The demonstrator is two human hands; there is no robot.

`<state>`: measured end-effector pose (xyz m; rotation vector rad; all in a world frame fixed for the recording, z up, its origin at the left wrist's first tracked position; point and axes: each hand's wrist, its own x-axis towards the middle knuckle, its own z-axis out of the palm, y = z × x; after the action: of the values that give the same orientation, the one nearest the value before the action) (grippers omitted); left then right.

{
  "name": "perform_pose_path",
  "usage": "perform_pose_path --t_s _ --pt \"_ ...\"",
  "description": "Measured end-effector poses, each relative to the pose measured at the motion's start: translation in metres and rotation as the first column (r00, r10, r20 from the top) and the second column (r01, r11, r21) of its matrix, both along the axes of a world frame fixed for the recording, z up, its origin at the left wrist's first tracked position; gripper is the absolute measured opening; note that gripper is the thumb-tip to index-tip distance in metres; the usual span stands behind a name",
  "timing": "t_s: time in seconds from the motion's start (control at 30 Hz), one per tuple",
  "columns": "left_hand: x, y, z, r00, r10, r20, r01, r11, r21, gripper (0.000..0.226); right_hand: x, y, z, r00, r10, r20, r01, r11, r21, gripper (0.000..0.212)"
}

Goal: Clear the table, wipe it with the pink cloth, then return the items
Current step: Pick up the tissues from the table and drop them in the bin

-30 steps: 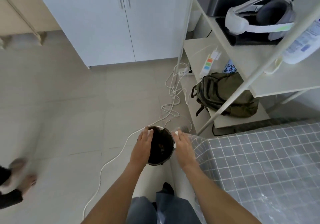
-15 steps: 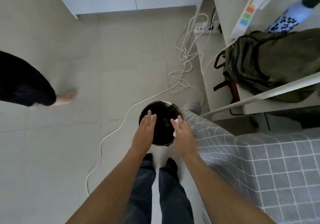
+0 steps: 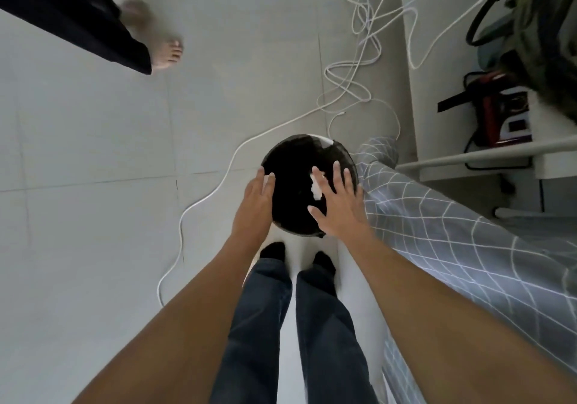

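Both hands hover over a black-lined waste bin (image 3: 299,166): left hand (image 3: 256,200) flat and empty at its rim, right hand (image 3: 338,203) spread, white scrap (image 3: 316,186) beneath its fingers. Table and pink cloth lie out of view; judged early, clearing underway.

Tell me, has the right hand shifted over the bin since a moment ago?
Yes. The right hand has opened and spread over the bin, letting go of the white scrap.
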<state>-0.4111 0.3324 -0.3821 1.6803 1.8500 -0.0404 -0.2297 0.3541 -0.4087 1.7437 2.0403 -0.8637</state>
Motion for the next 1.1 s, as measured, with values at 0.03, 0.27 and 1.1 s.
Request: perform_pose_path --t_s 0.03,0.27,1.1 --pt "0.0 0.002 0.001 1.0 -0.006 -0.004 0.006 1.0 -0.005 0.062 0.0 0.001 0.0 1.0 -0.004 0.0 0.004 1.0 -0.001 0.086" --pt "0.017 0.019 -0.002 0.998 -0.06 0.011 0.061 0.995 -0.085 0.061 0.011 0.004 0.004 0.999 -0.029 0.038 0.028 0.999 0.026 0.083" --pt "0.037 0.03 0.185 0.932 -0.207 -0.297 0.174 0.976 -0.134 0.063 0.036 0.01 0.193 0.992 -0.123 0.004 0.122 0.986 0.114 0.055"
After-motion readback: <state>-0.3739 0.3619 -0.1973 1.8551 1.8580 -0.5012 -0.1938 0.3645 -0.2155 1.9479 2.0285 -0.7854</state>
